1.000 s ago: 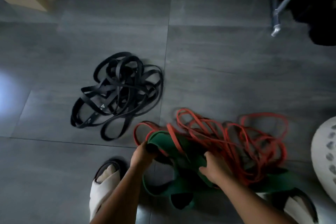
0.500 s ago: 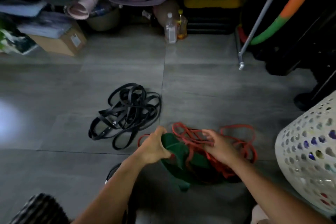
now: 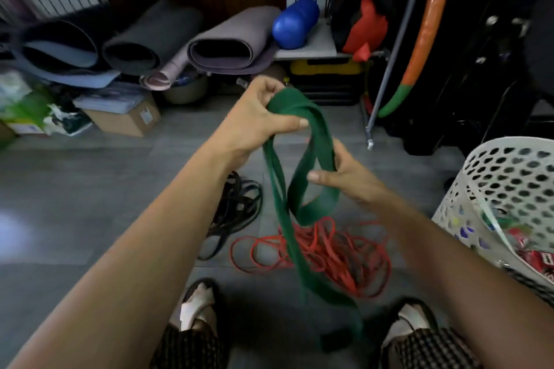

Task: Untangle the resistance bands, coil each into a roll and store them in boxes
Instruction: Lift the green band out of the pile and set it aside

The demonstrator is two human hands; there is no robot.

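The floor (image 3: 90,189) now carries only the red bands (image 3: 338,255) near its front edge, with the black bands (image 3: 236,210) just left of them. The green band (image 3: 289,103) has come up off that heap, its tail still trailing over the red. The left hand (image 3: 257,117) grips its top loop and the right hand (image 3: 344,177) pinches a lower fold. It looks nearly ready for coiling.

A wide green band (image 3: 325,204) hangs looped from the left grip (image 3: 263,117) and right grip (image 3: 344,174). Thin red bands (image 3: 329,249) lie tangled below them, and black bands (image 3: 239,210) are heaped under the left grip.
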